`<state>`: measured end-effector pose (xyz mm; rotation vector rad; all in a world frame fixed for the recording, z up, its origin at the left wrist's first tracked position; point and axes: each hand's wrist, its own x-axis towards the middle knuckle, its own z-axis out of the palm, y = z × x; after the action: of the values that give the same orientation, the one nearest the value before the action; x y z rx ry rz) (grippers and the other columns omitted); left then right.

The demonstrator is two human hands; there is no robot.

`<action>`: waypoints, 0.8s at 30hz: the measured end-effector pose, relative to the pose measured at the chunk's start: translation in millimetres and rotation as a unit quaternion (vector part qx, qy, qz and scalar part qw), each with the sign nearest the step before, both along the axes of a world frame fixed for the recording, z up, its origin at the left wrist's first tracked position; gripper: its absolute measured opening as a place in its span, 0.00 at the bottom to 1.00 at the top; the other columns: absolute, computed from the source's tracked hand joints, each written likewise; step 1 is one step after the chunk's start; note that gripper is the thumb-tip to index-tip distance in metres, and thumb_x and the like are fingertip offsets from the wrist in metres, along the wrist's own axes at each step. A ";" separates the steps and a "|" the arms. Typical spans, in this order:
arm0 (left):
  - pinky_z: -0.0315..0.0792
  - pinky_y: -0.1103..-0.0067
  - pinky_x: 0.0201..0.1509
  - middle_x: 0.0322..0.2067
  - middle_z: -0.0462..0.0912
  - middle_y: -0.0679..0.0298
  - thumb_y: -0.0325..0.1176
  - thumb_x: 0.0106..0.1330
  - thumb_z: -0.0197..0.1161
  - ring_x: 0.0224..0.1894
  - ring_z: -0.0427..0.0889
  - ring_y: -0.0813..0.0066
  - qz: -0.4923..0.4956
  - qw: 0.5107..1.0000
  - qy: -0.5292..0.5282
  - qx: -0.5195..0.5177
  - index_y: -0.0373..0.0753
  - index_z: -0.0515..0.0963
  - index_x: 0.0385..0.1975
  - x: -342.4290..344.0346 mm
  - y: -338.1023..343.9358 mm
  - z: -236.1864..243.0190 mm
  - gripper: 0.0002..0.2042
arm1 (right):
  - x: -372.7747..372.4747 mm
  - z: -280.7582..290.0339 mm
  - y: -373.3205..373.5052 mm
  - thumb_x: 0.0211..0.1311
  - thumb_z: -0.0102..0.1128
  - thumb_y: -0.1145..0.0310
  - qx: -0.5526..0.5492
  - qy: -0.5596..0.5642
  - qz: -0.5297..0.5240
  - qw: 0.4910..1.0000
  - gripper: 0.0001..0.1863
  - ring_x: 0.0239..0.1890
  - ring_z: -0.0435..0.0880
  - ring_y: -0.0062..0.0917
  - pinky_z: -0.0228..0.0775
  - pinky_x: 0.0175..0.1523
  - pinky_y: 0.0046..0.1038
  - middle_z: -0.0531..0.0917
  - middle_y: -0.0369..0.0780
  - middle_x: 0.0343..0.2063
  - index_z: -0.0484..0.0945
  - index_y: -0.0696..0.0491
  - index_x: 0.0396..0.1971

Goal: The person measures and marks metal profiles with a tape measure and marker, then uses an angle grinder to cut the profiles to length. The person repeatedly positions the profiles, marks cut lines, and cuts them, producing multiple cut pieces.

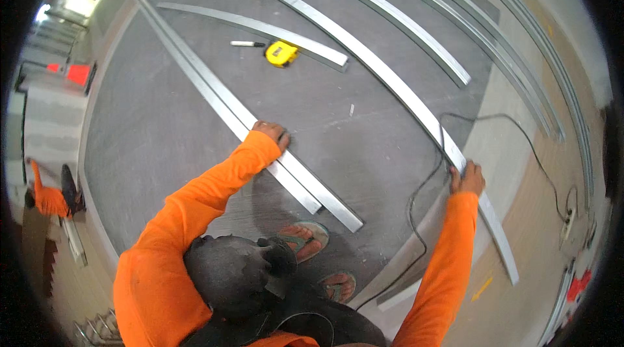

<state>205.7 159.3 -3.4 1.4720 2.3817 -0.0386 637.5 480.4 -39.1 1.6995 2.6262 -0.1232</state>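
Note:
My left hand [273, 134], in an orange sleeve, curls over a pair of straight metal channels [312, 188] lying side by side on the grey floor. On the right, my right hand [469, 177] grips a long silver channel [361, 54] near its lower section. A black cable [413, 214] runs over the floor and up beside that channel, close to my right fingers. Above my left hand, a yellow tape measure [281, 52] lies next to a white marker [244, 43] and a shorter channel [305, 45].
Several more channels [416, 28] lie at the upper right. A power strip [569, 220] sits at the right. My sandalled feet [305, 240] are below my hands. At far left, a co-worker in orange [53, 199] bends down, with an orange traffic cone [73, 74] farther up.

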 end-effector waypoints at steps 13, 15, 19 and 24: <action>0.75 0.63 0.52 0.55 0.72 0.51 0.57 0.67 0.51 0.48 0.78 0.55 0.547 0.392 -0.631 0.386 0.36 0.62 0.60 -58.8 133.4 25.0 0.32 | 91.5 81.8 -161.3 0.46 0.68 0.54 -0.001 0.106 0.125 0.986 0.29 0.39 0.74 0.46 0.63 0.41 0.43 0.75 0.48 0.36 0.70 0.58 0.42; 0.76 0.61 0.50 0.52 0.75 0.52 0.54 0.68 0.52 0.47 0.78 0.57 0.590 0.404 -0.585 0.383 0.35 0.67 0.56 -68.9 125.6 5.7 0.27 | 117.2 66.2 -181.7 0.49 0.65 0.53 0.002 0.119 0.135 0.984 0.29 0.38 0.74 0.47 0.62 0.39 0.43 0.74 0.48 0.37 0.69 0.59 0.43; 0.79 0.66 0.48 0.40 0.79 0.59 0.42 0.65 0.62 0.45 0.79 0.62 0.568 0.496 -0.577 0.313 0.38 0.73 0.39 -56.4 104.3 -41.2 0.14 | 165.8 37.1 -196.1 0.47 0.66 0.52 -0.045 0.065 0.123 0.989 0.32 0.41 0.73 0.47 0.62 0.46 0.42 0.75 0.49 0.39 0.69 0.60 0.45; 0.78 0.69 0.52 0.40 0.77 0.57 0.40 0.63 0.66 0.46 0.77 0.60 0.537 0.499 -0.668 0.127 0.36 0.70 0.44 69.8 120.6 -44.9 0.18 | 260.5 76.6 -184.8 0.45 0.70 0.64 -0.027 -0.087 0.032 0.995 0.29 0.47 0.72 0.49 0.61 0.54 0.46 0.75 0.50 0.43 0.70 0.58 0.47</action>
<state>275.4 279.9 -48.3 -0.3740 1.3631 1.2512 898.0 295.6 37.5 1.5335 2.5232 -0.0417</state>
